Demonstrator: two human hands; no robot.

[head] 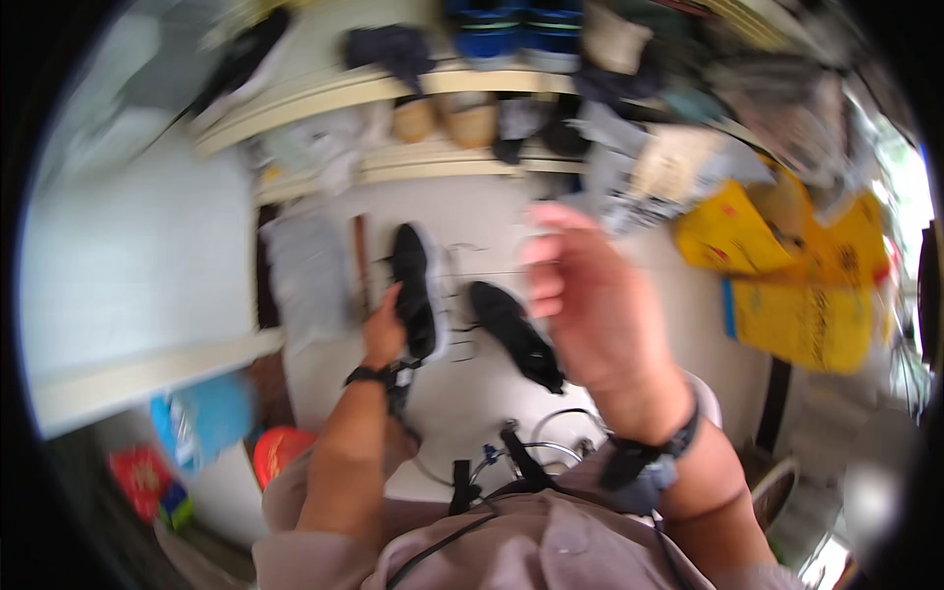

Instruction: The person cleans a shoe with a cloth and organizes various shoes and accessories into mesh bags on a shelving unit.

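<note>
My left hand [383, 332] grips the side of a black shoe with a white sole [413, 295], held by its edge above the pale tiled floor [487, 221]. A second black shoe [516, 335] lies at a slant to the right of it. My right hand [597, 302] is raised over the floor beside that second shoe, blurred by motion. Its fingers are loosely bent and spread a little, with nothing visible in them; the palm side is partly hidden. Both wrists wear black straps.
Shoe shelves [413, 162] span the back, with blue sneakers [516, 33] on the upper board. A grey plastic bag [310, 273] and a thin brown strip [361, 258] lie left. Yellow bags [804, 295] stand right. A white panel [140, 243] fills the left side.
</note>
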